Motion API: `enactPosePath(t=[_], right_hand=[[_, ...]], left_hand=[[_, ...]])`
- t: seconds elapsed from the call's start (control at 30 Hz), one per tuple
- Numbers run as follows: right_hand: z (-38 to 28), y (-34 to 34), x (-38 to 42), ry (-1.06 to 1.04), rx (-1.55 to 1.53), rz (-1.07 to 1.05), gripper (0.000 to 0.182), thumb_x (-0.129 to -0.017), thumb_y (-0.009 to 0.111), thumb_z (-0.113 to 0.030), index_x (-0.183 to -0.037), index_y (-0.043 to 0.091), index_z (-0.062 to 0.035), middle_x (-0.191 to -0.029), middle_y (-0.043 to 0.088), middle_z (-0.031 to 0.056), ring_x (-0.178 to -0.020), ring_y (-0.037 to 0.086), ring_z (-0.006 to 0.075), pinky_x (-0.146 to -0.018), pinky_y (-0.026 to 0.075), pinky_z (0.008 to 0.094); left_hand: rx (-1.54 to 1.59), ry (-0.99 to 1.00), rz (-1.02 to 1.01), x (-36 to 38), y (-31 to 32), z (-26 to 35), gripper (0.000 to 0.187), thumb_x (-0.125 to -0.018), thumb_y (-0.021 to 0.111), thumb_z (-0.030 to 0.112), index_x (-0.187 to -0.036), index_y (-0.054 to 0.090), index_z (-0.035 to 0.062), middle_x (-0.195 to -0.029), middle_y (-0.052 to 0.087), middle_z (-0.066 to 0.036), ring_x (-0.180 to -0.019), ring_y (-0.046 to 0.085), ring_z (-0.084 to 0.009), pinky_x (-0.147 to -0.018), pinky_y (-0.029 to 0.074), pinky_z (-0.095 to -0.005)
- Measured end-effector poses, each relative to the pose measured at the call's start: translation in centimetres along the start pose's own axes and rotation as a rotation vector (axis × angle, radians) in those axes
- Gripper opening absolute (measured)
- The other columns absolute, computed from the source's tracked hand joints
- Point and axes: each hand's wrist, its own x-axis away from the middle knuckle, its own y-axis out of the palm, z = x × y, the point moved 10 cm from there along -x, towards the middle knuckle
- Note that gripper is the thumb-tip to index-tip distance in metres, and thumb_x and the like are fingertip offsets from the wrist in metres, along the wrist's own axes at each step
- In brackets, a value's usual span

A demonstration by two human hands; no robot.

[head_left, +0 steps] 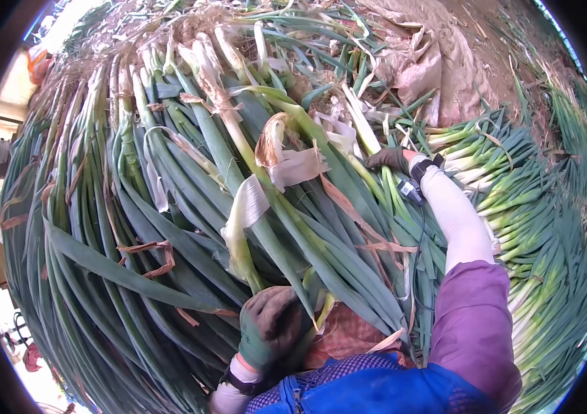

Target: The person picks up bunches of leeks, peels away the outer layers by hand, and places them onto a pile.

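Note:
My left hand (273,326), in a dirty green and grey glove, is low in the middle with its fingers curled. A peeled-back green onion leaf (240,257) with a pale, torn sheath runs down into its grip; the fingertips are partly hidden. My right hand (389,160), in a dark glove, is closed around a white-stemmed green onion (361,123) further right. That onion's root end points away from me, and its green part passes below the hand. Between my hands, a long unpeeled green onion (245,148) lies on top of others, with loose dry skin (293,165) over it.
A large heap of unpeeled green onions (121,228) fills the left, roots at the far end. Cleaned green onions (514,207) lie in a row along the right. A tan sack (425,55) lies crumpled at the back, and reddish netting (349,334) is in front of my body.

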Motion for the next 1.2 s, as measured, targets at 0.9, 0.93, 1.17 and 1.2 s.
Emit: enactPosePath(t=[0.9, 0.93, 1.17, 1.2], right_hand=[[-21.2, 23.6, 37.4, -0.02, 0.687, 0.335, 0.075, -0.068, 0.076, -0.044, -0.125, 0.052, -0.0016, -0.098, 0.067, 0.0198, -0.086, 0.066, 0.0305, -0.078, 0.053, 0.0377], [-21.1, 25.8, 36.0, -0.316, 0.596, 0.258, 0.091, -0.065, 0.075, -0.056, -0.126, 0.046, 0.0052, -0.101, 0.064, 0.025, -0.093, 0.064, 0.0369, -0.084, 0.051, 0.0399], [-21.8, 29.9, 34.8, -0.557, 0.509, -0.072, 0.037, -0.087, 0.065, -0.034, -0.111, 0.062, -0.0049, -0.098, 0.066, 0.0083, -0.088, 0.061, 0.0161, -0.077, 0.05, 0.0299], [-23.7, 27.0, 35.9, -0.446, 0.355, 0.137, 0.03, -0.088, 0.063, -0.03, -0.105, 0.065, -0.0049, -0.096, 0.068, 0.0074, -0.089, 0.063, 0.0148, -0.077, 0.05, 0.0295]], left_hand=[[0.575, 0.188, 0.066, -4.6, 0.4, 11.0, 0.039, -0.084, 0.063, 0.011, -0.12, 0.055, -0.003, -0.096, 0.061, -0.013, -0.084, 0.06, -0.0224, -0.079, 0.049, -0.0346], [0.656, 0.066, 0.054, -3.9, 0.2, 10.2, 0.037, -0.082, 0.063, 0.01, -0.117, 0.058, -0.0025, -0.09, 0.062, -0.012, -0.08, 0.061, -0.023, -0.076, 0.05, -0.0351], [0.745, -0.172, -0.025, 4.1, -0.5, 5.9, 0.014, -0.087, 0.057, 0.007, -0.099, 0.064, 0.0042, -0.086, 0.061, -0.003, -0.077, 0.061, -0.0166, -0.067, 0.049, -0.0281], [0.998, -0.363, -0.054, 4.9, 0.8, 5.4, 0.015, -0.086, 0.057, 0.008, -0.099, 0.064, 0.0044, -0.086, 0.061, -0.004, -0.077, 0.061, -0.0167, -0.067, 0.049, -0.0284]])
